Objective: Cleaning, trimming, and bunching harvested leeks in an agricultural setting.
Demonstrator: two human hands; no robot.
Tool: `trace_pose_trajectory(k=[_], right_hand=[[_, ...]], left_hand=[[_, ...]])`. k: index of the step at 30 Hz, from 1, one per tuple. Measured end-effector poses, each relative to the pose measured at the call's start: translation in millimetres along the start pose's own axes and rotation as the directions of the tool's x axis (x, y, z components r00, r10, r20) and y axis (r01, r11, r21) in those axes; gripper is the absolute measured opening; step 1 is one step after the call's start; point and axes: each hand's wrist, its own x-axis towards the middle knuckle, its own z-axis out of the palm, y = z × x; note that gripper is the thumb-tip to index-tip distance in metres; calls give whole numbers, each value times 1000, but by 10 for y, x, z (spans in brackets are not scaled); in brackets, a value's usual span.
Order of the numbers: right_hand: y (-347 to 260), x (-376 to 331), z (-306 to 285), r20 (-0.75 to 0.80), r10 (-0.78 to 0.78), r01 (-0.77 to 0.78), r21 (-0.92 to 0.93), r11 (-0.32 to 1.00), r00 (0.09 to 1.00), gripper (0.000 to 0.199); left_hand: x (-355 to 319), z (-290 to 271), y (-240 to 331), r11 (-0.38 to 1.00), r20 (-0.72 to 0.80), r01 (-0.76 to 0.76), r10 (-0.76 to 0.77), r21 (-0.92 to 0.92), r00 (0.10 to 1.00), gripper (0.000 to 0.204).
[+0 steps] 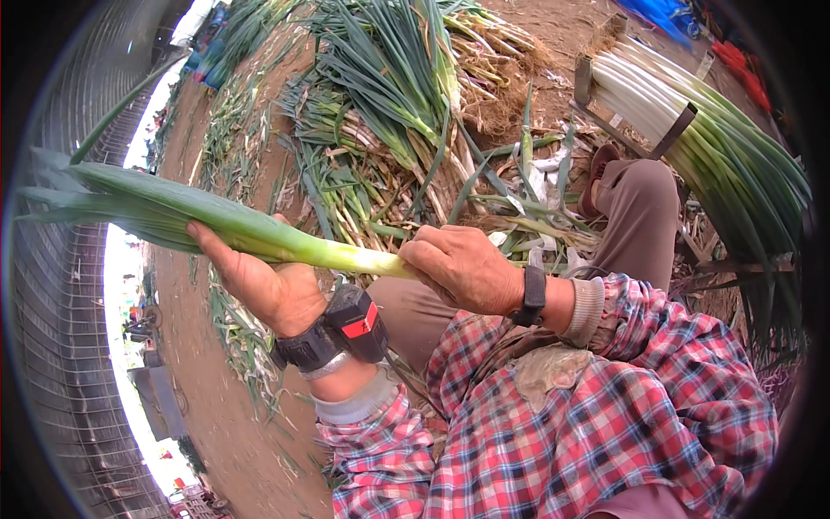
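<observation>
One large green onion [333, 253] lies slantwise across the view in both my hands, its leaves fanning out to the left and its pale end to the right. My left hand [268, 290] cradles the green part from below, palm up, with fingertips showing on both sides of the stalk. The fingers of my right hand [462, 270] are closed round the pale end and hide its tip. Beyond my hands lies a heap of untrimmed green onions [380, 69] with dry, earthy roots. At the right, a metal rack [674, 130] bears a thick bundle of cleaned green onions [722, 147], white ends up.
Peeled leaves and white skins [540, 186] litter the brown earth [233, 381] between the heap and my bent knee [640, 208]. A ribbed, curved cover [65, 346] rises along the left. Blue sheeting [661, 17] and something red [742, 73] lie at the far right.
</observation>
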Motion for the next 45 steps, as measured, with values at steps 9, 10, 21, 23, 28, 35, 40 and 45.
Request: trace_pose_trajectory(k=[9,10,21,23,28,35,40,45], right_hand=[[-200,123,-129,-62,280,-228,427,875,958,13],[-228,126,-98,-61,280,-229,426,875,958,13],[-126,95,-31,-125,125,-114,91,989,984,10],[-62,98,-32,-163,178,-152,157,976,971,8],[37,139,-35,114,666,-427,843,328,737,18],[3,215,-206,249,546,-114,957,-268,800,13],[257,-214,-856,280,285,-399,611,684,917,22],[452,-640,-749,227,252,-237,-90,967,941,19]], left_hand=[[40,-80,11,932,421,239,-108,-272,901,40],[-30,-3,8,993,224,32,-6,-110,975,40],[-5,-80,-33,981,557,80,32,-176,830,50],[99,-78,-7,813,877,518,-19,-266,480,69],[-324,38,-71,809,648,411,-49,-421,760,83],[-290,-162,-224,952,542,208,-56,-224,838,34],[309,-533,165,931,568,204,5,-304,823,34],[494,-674,279,941,470,138,25,-309,882,29]])
